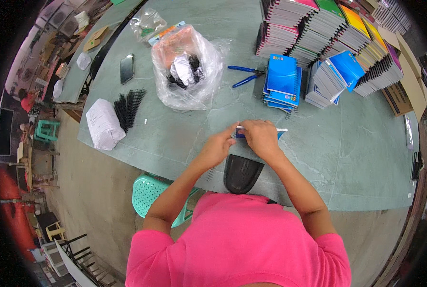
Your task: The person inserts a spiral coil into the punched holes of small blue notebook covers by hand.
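Note:
My right hand (260, 137) is closed over a small blue-covered notebook (282, 133), its white edge facing up; most of it is hidden behind the fingers. At the notebook's left end, my left hand (219, 147) has its fingers curled close together; what they pinch is too small to make out. Below the hands lies a black scoop-shaped tray (242, 174) at the table's near edge. Part of a thin dark spiral coil (210, 175) shows beside my left forearm. Beyond my right hand is a stack of blue spiral notebooks (282, 76).
Blue-handled pliers (244, 76) lie left of the stack. More blue notebooks (326, 81) and tall colored notebook piles (314, 28) stand far right. A plastic bag (194, 91), phone (127, 69), black coils (127, 109) and white paper-wrapped bundle (103, 125) occupy the left. A green stool (149, 193) stands below.

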Demonstrator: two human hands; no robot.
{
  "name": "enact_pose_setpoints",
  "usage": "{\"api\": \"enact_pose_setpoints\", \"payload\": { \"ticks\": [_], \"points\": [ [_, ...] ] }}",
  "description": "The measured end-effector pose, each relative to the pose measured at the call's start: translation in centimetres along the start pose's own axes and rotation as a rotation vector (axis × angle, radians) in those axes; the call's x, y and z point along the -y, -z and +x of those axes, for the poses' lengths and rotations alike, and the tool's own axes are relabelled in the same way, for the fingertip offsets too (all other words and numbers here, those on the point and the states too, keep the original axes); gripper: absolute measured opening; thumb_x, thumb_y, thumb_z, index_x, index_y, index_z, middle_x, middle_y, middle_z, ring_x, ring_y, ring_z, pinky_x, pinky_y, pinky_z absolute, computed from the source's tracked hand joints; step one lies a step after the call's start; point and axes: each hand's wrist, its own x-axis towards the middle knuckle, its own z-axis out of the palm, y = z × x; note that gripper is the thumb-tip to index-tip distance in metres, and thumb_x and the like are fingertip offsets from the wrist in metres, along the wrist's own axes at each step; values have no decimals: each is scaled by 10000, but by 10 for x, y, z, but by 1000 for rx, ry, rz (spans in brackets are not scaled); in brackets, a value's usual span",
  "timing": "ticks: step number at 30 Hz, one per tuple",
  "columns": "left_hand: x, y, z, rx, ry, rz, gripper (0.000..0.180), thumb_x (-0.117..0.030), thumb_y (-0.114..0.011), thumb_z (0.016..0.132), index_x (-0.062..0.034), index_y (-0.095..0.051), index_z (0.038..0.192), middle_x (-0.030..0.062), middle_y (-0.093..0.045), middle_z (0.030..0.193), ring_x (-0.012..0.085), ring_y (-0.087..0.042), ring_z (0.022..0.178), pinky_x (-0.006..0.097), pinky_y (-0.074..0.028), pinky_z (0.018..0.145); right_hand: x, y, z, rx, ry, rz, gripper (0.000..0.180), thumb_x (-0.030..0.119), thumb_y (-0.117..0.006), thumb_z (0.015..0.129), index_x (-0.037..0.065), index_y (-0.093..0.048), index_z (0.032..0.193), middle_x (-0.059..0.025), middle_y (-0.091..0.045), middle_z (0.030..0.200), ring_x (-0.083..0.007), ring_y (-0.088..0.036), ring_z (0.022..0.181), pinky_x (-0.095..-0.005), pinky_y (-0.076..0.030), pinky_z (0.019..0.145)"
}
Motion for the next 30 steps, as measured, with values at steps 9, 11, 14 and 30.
{"api": "enact_pose_setpoints", "payload": {
  "ticks": [9,11,14,30],
  "points": [
    [-9,-2,3,-247,-54,-113,186,-153,-595,862,0,-610,967,64,-630,756,94,-556,607,235,-442,555,0,5,2,45,-16,31,30,99,-592,727,90,-591,756,-91,-623,692,-264,-615,670,-394,-424,594],
    [-9,-3,5,-214,50,-317,180,-151,-582,873,9,-583,956,64,-620,748,87,-544,575,219,-427,499,2,8,2,95,-37,33,43,85,-588,721,89,-592,763,-91,-627,703,-266,-620,685,-398,-433,603],
    [-14,2,10,-119,253,-659,154,-141,-557,888,6,-536,931,67,-599,732,74,-515,525,202,-390,417,1,11,1,122,38,59,74,71,-588,707,89,-595,779,-91,-634,724,-273,-624,708,-405,-443,618],
    [-10,-6,9,-101,123,-544,121,-122,-543,895,-11,-497,903,58,-583,725,69,-485,501,206,-378,405,6,22,1,210,12,47,174,67,-607,692,83,-605,865,-110,-646,778,-293,-628,743,-419,-454,649]
  ]
}}
